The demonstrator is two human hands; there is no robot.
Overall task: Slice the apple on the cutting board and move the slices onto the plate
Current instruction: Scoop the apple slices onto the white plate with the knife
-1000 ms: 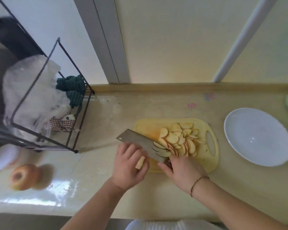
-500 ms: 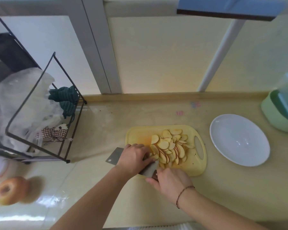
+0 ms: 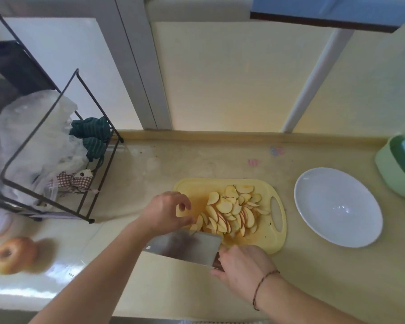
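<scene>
A pile of thin apple slices [image 3: 233, 212] lies on the yellow cutting board [image 3: 275, 242]. My left hand [image 3: 166, 211] hovers over the board's left part and pinches a small pale piece of apple [image 3: 180, 212] between thumb and fingers. My right hand [image 3: 241, 265] grips the handle of a cleaver [image 3: 185, 247], whose broad blade lies tilted flat near the board's front edge, below the slices. The white oval plate [image 3: 337, 206] sits to the right of the board with nothing on it.
A whole apple [image 3: 13, 253] rests on the counter at the far left. A black wire rack [image 3: 47, 146] with plastic bags and cloths stands at the back left. A green container [image 3: 398, 169] is at the right edge. The wall runs behind the counter.
My left hand has lifted off the cleaver and now pinches a piece of apple. The cleaver has swung toward the front of the board, blade turned flat. The head camera has tilted up.
</scene>
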